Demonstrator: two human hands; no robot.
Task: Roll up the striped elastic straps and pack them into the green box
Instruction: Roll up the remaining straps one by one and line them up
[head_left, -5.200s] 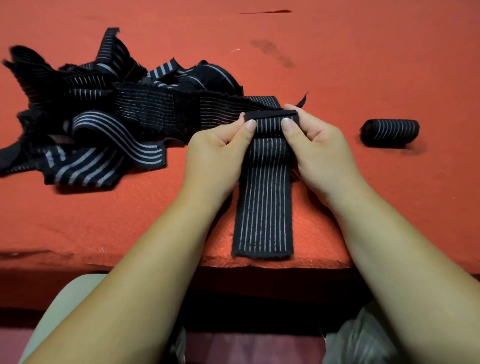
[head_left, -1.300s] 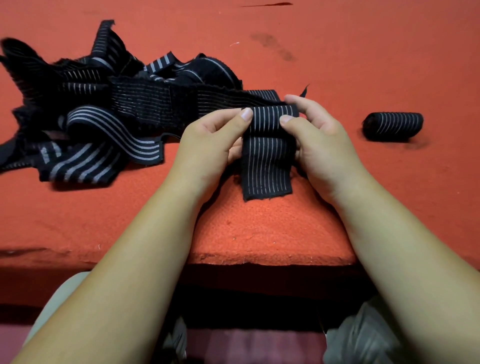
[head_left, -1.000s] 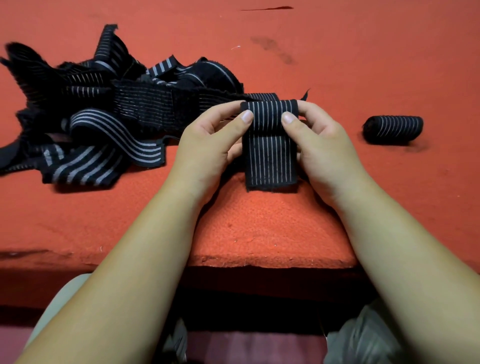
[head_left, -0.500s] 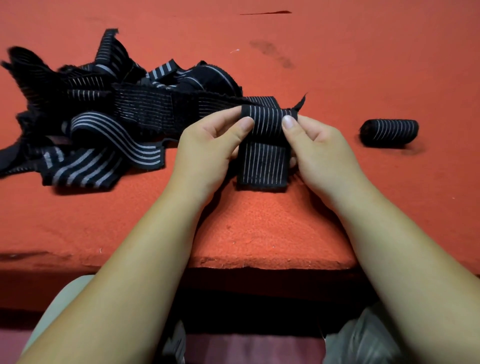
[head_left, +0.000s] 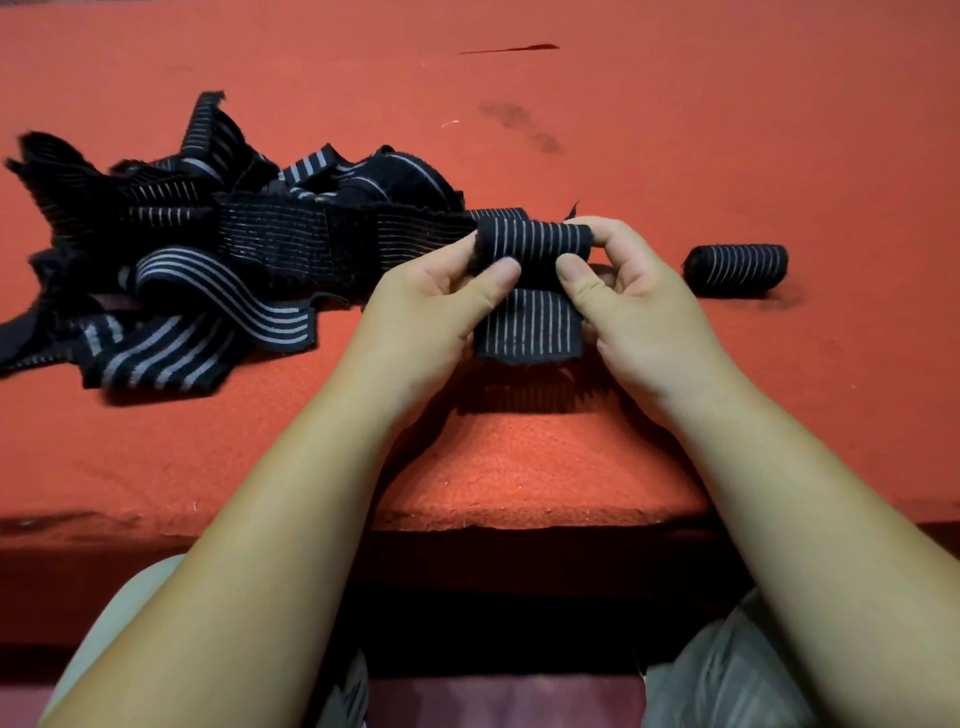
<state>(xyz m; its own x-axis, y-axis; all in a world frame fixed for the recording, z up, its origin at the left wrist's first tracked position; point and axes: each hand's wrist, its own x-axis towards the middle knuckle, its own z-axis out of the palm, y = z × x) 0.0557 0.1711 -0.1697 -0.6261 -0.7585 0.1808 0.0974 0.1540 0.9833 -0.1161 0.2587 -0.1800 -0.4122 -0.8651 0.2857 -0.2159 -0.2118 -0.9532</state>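
Centre frame, the left hand (head_left: 431, 306) and right hand (head_left: 639, 312) pinch the nearly rolled strap (head_left: 535, 244) by its two ends, short tail hanging; should either thumb slacken, I'd expect the springy elastic to spring loose and unwind.

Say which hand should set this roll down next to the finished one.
Probably the right hand: it grips the half-wound strap on the side facing the finished roll. The left hand sits toward the strap pile.
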